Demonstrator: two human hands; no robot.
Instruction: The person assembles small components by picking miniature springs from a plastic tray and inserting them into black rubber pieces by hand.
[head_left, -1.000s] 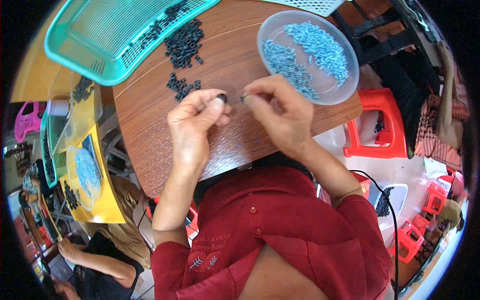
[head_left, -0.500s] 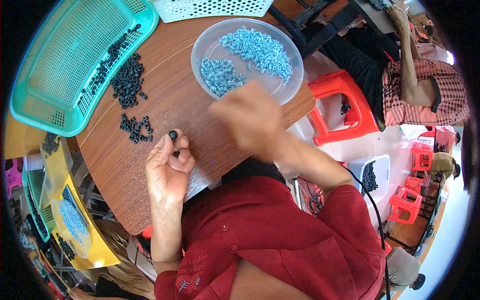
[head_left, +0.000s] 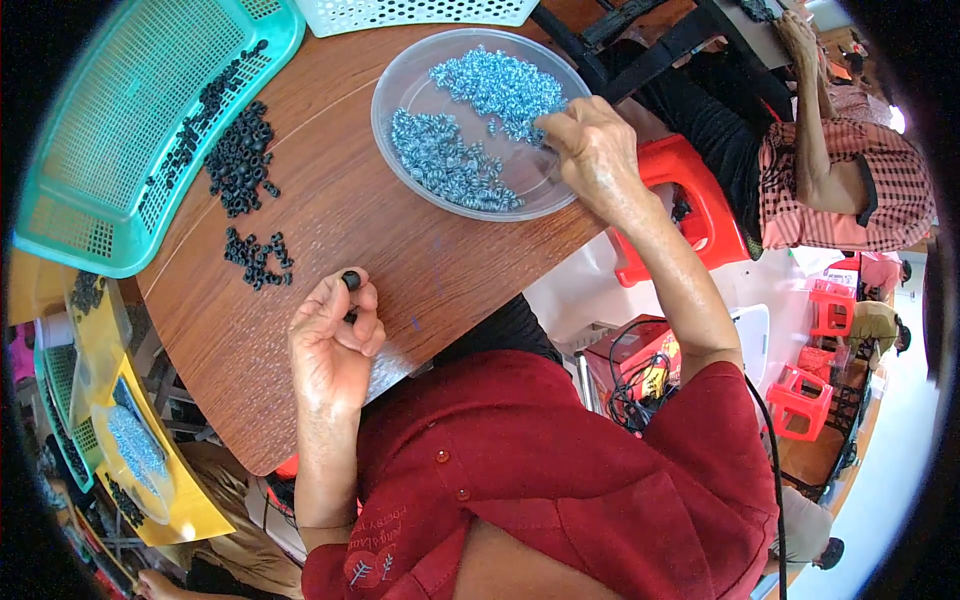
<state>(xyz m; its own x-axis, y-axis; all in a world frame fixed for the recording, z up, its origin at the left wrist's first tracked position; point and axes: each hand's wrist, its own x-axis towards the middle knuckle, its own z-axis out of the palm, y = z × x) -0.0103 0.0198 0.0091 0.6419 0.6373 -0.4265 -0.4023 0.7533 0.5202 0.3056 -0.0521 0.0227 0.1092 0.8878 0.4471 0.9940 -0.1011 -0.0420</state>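
Near the table's front edge, my left hand (head_left: 335, 335) is palm up, pinching a small round black piece (head_left: 351, 280) between thumb and forefinger. A second black piece (head_left: 350, 317) shows among its curled fingers. My right hand (head_left: 605, 165) reaches over the right rim of a clear round plastic bowl (head_left: 525, 178). Its fingertips are pressed together beside a heap of small shiny blue coil-like pieces (head_left: 500, 88); whatever they grip is hidden. Another heap of blue coil-like pieces (head_left: 440, 160) lies in the bowl's near left part.
Small black ring-like pieces lie in a large pile (head_left: 240, 160) and a smaller pile (head_left: 258, 258) on the brown table (head_left: 330, 210). A green mesh basket (head_left: 100, 150) stands far left, a white basket (head_left: 420, 12) at the back. Right of the table are a red stool (head_left: 700, 200) and a seated person.
My right hand has swung right and away from me, from the bowl's near side to its right rim. The left hand keeps its pinch. The near blue heap looks more spread out.
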